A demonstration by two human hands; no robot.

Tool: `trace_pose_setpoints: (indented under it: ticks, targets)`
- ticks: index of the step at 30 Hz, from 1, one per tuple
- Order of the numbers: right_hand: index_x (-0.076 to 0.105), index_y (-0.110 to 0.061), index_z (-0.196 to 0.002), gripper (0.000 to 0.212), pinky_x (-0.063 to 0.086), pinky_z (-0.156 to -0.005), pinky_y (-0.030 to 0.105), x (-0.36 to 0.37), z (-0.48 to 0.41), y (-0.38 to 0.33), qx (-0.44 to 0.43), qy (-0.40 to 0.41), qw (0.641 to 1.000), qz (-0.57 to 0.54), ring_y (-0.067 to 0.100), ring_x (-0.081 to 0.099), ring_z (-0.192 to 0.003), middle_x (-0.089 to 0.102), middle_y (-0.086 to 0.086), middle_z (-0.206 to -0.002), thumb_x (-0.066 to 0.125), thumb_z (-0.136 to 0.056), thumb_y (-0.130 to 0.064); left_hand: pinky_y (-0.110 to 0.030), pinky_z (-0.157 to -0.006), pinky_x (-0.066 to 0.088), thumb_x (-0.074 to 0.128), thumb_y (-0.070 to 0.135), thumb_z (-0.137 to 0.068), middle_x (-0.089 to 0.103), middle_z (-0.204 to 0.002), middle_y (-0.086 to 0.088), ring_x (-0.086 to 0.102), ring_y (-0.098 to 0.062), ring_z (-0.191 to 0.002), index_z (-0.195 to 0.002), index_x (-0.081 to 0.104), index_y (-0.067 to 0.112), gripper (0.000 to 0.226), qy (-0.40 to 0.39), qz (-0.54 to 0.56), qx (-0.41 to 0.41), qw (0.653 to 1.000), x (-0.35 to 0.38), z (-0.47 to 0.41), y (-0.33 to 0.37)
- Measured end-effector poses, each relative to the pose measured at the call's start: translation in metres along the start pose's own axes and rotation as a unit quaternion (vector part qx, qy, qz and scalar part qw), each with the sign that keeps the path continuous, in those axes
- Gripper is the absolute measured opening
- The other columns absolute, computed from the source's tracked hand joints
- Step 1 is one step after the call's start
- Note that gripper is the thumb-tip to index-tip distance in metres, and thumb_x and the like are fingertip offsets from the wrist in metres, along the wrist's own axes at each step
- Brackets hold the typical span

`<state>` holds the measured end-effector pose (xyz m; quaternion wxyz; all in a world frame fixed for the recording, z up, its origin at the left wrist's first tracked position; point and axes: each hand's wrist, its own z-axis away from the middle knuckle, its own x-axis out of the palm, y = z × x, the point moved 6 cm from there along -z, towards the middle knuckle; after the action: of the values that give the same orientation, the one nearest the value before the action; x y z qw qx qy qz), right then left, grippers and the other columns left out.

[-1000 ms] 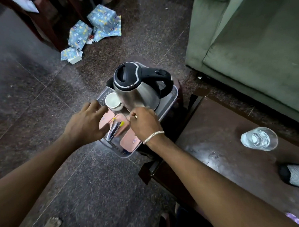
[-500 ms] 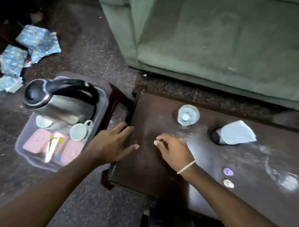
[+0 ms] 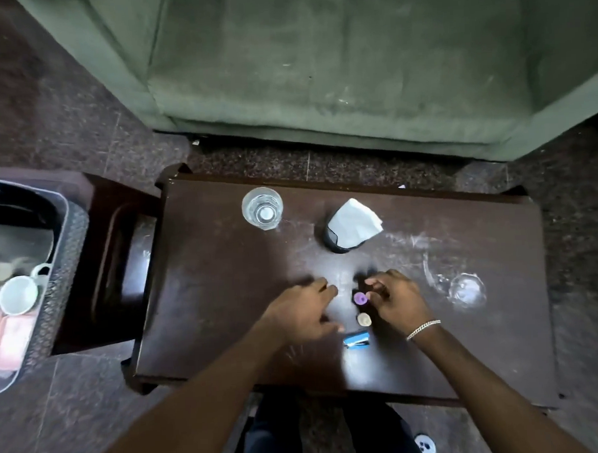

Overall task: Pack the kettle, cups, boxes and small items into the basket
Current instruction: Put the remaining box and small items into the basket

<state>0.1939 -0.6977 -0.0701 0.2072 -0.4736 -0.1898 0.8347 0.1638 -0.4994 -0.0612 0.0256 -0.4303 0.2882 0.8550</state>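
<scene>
1. A low dark table [image 3: 208,298] stands in front of a green sofa [image 3: 318,71]. The basket [image 3: 70,250] sits on a stool off the table's left end, well apart from both hands. The kettle [image 3: 13,235], a white cup [image 3: 18,295] and pink boxes [image 3: 8,338] are already inside.
2. Small items not yet packed lie near the table's middle: a purple cap [image 3: 360,297], a beige disc [image 3: 364,319] just nearer, and a blue piece [image 3: 356,338] nearest. All three lie between the hands.
3. Right hand [image 3: 396,300]: fingers curled, tips touching the cap's right edge. Cannot tell whether the pinch has closed.
4. Left hand [image 3: 304,311]: relaxed and loosely spread, low over the table just left of the items, holding nothing.
5. The step looks like gathering the small items. The cap likely skids on the smooth top, so pinch it low from both sides.
6. The left hand could take the disc and blue piece, saving a trip.
7. Set them down beside the cup, not on it.
8. A glass [image 3: 262,207] and a tissue holder [image 3: 352,224] stand on the far side, out of the path.
</scene>
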Motion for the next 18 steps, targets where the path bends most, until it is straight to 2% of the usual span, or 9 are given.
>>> trace_pose_setpoints:
  ticks: [2, 4, 7, 10, 13, 18]
  targets:
    - [0.064, -0.035, -0.107, 0.039, 0.055, -0.084, 0.036, 0.004, 0.002, 0.016, 0.01, -0.024, 1.0, 0.003, 0.022, 0.066, -0.083, 0.057, -0.007, -0.091, 0.071, -0.069, -0.041, -0.048, -0.085, 0.056, 0.065, 0.063, -0.085, 0.055, -0.128, -0.008, 0.066, -0.039, -0.102, -0.13, 0.052, 0.019, 0.064, -0.025, 0.01, 0.003, 1.0, 0.022, -0.008, 0.02]
    - [0.054, -0.042, -0.115, 0.058, 0.051, -0.083, 0.028, 0.015, 0.007, 0.026, 0.033, -0.069, 0.997, 0.019, 0.018, 0.063, -0.087, 0.051, -0.011, -0.098, 0.072, -0.061, -0.053, -0.048, -0.087, 0.054, 0.07, 0.058, -0.084, 0.056, -0.128, -0.008, 0.065, -0.038, -0.107, -0.133, 0.051, 0.02, 0.064, -0.052, 0.02, 0.003, 0.998, 0.042, -0.011, 0.035]
    - [0.04, -0.047, -0.124, 0.068, 0.051, -0.087, 0.03, 0.031, 0.013, 0.029, 0.027, -0.115, 0.992, 0.044, 0.022, 0.062, -0.099, 0.051, -0.005, -0.117, 0.071, -0.064, -0.049, -0.048, -0.092, 0.052, 0.072, 0.051, -0.086, 0.056, -0.13, -0.009, 0.063, -0.037, -0.112, -0.138, 0.05, 0.02, 0.064, -0.076, 0.038, -0.018, 0.996, 0.067, -0.013, 0.044]
    - [0.035, -0.043, -0.132, 0.068, 0.054, -0.087, 0.038, 0.039, 0.015, 0.024, 0.014, -0.112, 0.993, 0.041, 0.029, 0.063, -0.101, 0.051, 0.001, -0.126, 0.062, -0.069, -0.041, -0.047, -0.091, 0.052, 0.071, 0.045, -0.089, 0.057, -0.129, -0.009, 0.064, -0.038, -0.109, -0.135, 0.052, 0.017, 0.057, -0.071, 0.057, -0.05, 0.995, 0.08, -0.014, 0.046]
    - [0.033, -0.039, -0.133, 0.067, 0.049, -0.073, 0.033, 0.044, 0.014, 0.022, 0.005, -0.103, 0.993, 0.055, 0.034, 0.063, -0.097, 0.058, 0.004, -0.12, 0.061, -0.073, -0.032, -0.046, -0.091, 0.053, 0.069, 0.04, -0.09, 0.059, -0.129, -0.008, 0.064, -0.037, -0.111, -0.128, 0.055, 0.015, 0.047, -0.066, 0.083, -0.085, 0.991, 0.089, -0.015, 0.044]
    - [0.034, -0.036, -0.121, 0.053, 0.039, -0.059, 0.028, 0.041, 0.015, 0.023, -0.004, -0.066, 0.996, 0.054, 0.029, 0.057, -0.07, 0.063, 0.0, -0.097, 0.058, -0.076, -0.022, -0.042, -0.093, 0.051, 0.069, 0.033, -0.091, 0.062, -0.125, -0.005, 0.064, -0.033, -0.111, -0.118, 0.061, 0.016, 0.033, -0.041, 0.136, -0.126, 0.982, 0.096, -0.019, 0.038]
